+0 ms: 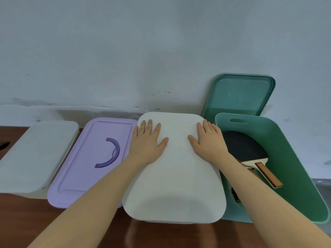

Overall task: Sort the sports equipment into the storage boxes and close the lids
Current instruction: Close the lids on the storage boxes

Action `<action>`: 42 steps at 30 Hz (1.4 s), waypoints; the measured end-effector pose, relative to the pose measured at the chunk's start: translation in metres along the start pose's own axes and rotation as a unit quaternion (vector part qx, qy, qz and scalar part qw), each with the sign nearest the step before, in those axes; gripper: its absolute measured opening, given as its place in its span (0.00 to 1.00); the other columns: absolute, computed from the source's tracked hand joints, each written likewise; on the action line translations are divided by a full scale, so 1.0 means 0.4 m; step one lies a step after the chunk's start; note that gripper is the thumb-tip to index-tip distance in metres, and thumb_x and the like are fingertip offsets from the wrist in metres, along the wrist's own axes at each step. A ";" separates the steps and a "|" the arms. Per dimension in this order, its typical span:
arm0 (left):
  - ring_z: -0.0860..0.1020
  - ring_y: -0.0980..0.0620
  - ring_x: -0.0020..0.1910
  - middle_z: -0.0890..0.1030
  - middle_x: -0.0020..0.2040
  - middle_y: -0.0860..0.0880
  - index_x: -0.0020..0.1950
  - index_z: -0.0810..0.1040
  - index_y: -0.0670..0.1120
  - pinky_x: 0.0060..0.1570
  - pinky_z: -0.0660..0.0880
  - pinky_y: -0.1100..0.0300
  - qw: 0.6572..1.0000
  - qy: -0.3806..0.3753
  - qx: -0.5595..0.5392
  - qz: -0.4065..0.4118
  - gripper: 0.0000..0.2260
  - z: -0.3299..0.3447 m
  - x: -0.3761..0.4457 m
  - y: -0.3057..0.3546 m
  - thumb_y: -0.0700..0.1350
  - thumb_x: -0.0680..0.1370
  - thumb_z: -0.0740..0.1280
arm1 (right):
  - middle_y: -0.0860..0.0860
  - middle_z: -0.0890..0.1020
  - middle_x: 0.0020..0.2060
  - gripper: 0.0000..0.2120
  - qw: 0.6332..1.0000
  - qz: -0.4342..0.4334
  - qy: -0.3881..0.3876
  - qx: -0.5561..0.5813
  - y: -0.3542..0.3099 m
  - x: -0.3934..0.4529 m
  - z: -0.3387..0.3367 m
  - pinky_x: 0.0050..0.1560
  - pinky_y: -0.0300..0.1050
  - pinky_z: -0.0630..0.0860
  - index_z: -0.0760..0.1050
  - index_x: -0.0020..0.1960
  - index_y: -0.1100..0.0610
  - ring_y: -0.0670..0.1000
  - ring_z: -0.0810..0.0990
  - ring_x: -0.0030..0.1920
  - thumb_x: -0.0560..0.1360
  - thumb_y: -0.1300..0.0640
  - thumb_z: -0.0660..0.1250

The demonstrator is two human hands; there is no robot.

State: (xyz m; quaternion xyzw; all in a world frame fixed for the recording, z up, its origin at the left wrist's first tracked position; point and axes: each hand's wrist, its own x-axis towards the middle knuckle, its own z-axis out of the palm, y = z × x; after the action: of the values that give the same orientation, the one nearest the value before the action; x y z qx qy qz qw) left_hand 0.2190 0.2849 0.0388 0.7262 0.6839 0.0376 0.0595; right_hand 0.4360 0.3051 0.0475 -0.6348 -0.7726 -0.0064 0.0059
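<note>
Head view: left hand and right hand lie flat, fingers straight and spread, pressing the white lid onto its box. Right of the right fingers, the green box stands open, holding a paddle; its green lid, beyond them, looks light, stiff, smooth, best taken by its edges.

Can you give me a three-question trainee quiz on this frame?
1. True or false: both hands press flat on the white lid.
2. Which box has no lid on it? A purple box B green box C left white box
3. Fill in: the green lid leans against the ____.

Key: 1 true: left hand and right hand lie flat. 2 B: green box, paddle inside. 3 wall.
</note>
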 end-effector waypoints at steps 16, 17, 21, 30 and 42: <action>0.55 0.47 0.74 0.57 0.75 0.46 0.74 0.60 0.48 0.68 0.51 0.54 0.992 0.081 -0.077 0.064 0.22 -0.086 -0.036 0.029 0.52 0.81 0.54 | 0.50 0.65 0.71 0.22 0.997 0.025 0.064 0.036 -0.016 -0.112 -0.065 0.68 0.50 0.58 0.60 0.73 0.52 0.53 0.65 0.69 0.81 0.46 0.49; 0.55 0.47 0.73 0.58 0.75 0.46 0.74 0.59 0.47 0.68 0.51 0.55 0.991 0.085 -0.073 0.071 0.22 -0.092 -0.035 0.036 0.51 0.81 0.54 | 0.51 0.66 0.71 0.22 0.997 0.029 0.063 0.037 -0.013 -0.118 -0.072 0.67 0.50 0.60 0.60 0.73 0.52 0.54 0.66 0.68 0.81 0.46 0.50; 0.58 0.47 0.72 0.59 0.75 0.46 0.74 0.60 0.48 0.68 0.52 0.54 0.989 0.102 -0.071 0.086 0.22 -0.116 -0.040 0.084 0.51 0.81 0.55 | 0.51 0.69 0.69 0.22 0.995 0.028 0.082 0.043 0.018 -0.138 -0.101 0.65 0.50 0.64 0.61 0.73 0.53 0.54 0.69 0.66 0.81 0.47 0.51; 0.63 0.46 0.70 0.63 0.73 0.46 0.73 0.61 0.47 0.66 0.57 0.53 0.981 0.148 -0.030 0.125 0.21 -0.181 0.020 0.304 0.51 0.81 0.54 | 0.53 0.71 0.67 0.22 0.988 0.024 0.139 0.061 0.244 -0.124 -0.176 0.63 0.53 0.65 0.63 0.72 0.54 0.57 0.70 0.65 0.80 0.49 0.54; 0.69 0.37 0.63 0.58 0.73 0.39 0.76 0.42 0.47 0.60 0.65 0.45 0.993 0.111 -0.026 0.006 0.32 -0.165 0.275 0.544 0.58 0.79 0.54 | 0.58 0.66 0.67 0.31 0.984 0.068 0.123 0.106 0.599 0.091 -0.190 0.52 0.54 0.72 0.45 0.76 0.53 0.61 0.73 0.56 0.79 0.47 0.55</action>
State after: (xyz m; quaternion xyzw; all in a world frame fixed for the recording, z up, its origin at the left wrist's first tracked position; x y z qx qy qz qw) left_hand 0.4321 0.3844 0.1312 0.7199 0.6806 0.1361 0.0012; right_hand 0.6639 0.3860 0.1245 -0.6757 -0.7177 -0.0018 0.1684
